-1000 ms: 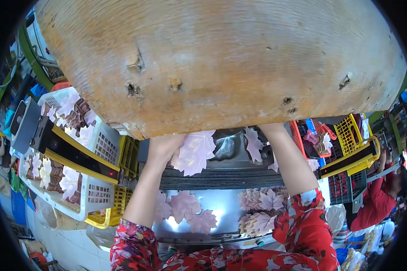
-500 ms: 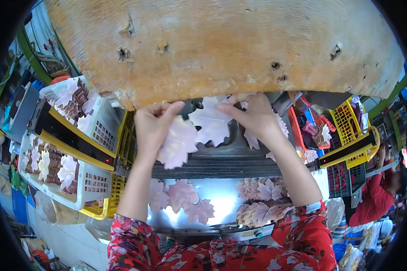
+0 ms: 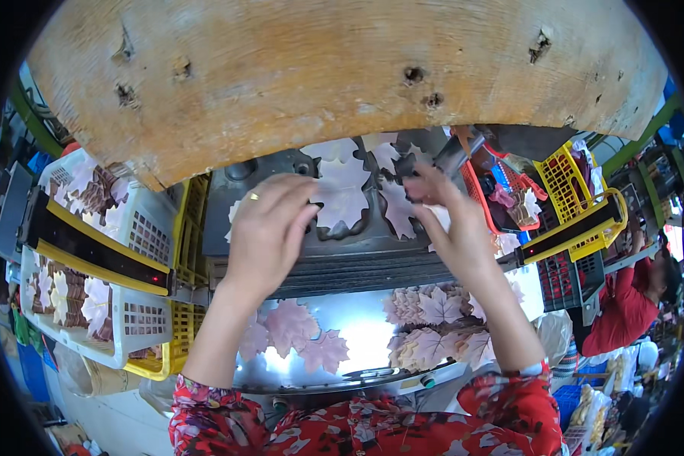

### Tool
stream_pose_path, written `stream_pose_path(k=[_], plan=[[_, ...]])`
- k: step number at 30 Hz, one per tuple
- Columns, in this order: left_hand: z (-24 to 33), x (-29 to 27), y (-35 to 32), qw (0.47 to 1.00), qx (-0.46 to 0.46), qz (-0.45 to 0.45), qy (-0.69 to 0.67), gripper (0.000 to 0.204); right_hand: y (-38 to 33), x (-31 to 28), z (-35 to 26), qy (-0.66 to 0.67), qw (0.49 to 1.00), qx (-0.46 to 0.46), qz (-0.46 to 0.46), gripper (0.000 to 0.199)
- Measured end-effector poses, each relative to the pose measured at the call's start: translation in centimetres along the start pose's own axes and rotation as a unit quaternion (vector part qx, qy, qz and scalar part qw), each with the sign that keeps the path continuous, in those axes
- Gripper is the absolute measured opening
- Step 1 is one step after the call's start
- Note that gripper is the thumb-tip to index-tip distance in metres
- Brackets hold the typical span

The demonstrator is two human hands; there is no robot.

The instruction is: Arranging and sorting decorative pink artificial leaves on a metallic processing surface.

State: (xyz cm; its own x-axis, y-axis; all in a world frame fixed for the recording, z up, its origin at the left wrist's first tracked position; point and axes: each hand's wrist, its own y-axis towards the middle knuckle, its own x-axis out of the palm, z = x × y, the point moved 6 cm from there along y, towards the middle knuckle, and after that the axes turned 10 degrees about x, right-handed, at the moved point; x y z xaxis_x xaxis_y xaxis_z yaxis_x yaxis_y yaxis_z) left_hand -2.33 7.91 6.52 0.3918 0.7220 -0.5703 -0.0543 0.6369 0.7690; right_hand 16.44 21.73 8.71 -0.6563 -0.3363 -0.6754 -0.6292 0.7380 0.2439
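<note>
Pale pink maple-leaf cutouts lie on a dark metal mould plate (image 3: 219,228). A large leaf (image 3: 340,190) sits in the middle, between my hands. My left hand (image 3: 270,228) hovers over the plate's left part, palm down, with fingers bent and the thumb apart. A pale edge (image 3: 234,216) shows beside it; the hand hides whatever else is beneath. My right hand (image 3: 456,228) is above the right part, fingers spread and slightly blurred, nothing visible in it. Another leaf (image 3: 397,207) lies just left of its fingertips.
A worn wooden board (image 3: 319,83) overhangs the far side. Nearer me, a shiny metal shelf (image 3: 365,334) holds loose leaves (image 3: 292,327) and leaf stacks (image 3: 437,308). Yellow-black bars (image 3: 99,247) flank both sides. White baskets (image 3: 140,315) stand left, red and yellow ones (image 3: 520,197) right. A co-worker (image 3: 623,311) is far right.
My left hand no longer visibly pinches a leaf and has turned palm down over the plate. My right hand has drawn nearer, its fingers spread apart. The view has shifted slightly.
</note>
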Motion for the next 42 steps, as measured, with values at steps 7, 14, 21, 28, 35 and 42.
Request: stream_pose_path(k=[7,14,21,28,35,42], plan=[[1.4,2.0,-0.6,0.993,-0.001,-0.106,0.044,0.028,-3.3,2.7,0.5,-0.128,0.988,-0.09,-0.002,0.057],[2.0,2.3,-1.1,0.994,-0.003,-0.098,0.039,0.028,-3.3,2.7,0.8,-0.142,0.987,-0.071,0.001,0.058],[2.2,1.4,-1.6,0.997,0.009,-0.052,0.052,0.028,-3.0,3.1,0.8,-0.111,0.992,-0.063,-0.011,0.059],[2.5,0.0,-1.7,1.0,0.007,-0.016,0.015,0.019,-3.1,3.6,0.6,-0.166,0.985,-0.055,-0.015,0.064],[2.6,-1.5,-1.4,0.991,-0.067,0.048,-0.109,0.014,-4.5,2.2,-0.1,-0.144,0.988,-0.06,-0.006,0.06],[3.2,0.2,2.8,0.987,-0.053,0.041,-0.144,0.013,-2.4,0.8,-0.6,-0.072,0.991,-0.11,0.038,0.053]])
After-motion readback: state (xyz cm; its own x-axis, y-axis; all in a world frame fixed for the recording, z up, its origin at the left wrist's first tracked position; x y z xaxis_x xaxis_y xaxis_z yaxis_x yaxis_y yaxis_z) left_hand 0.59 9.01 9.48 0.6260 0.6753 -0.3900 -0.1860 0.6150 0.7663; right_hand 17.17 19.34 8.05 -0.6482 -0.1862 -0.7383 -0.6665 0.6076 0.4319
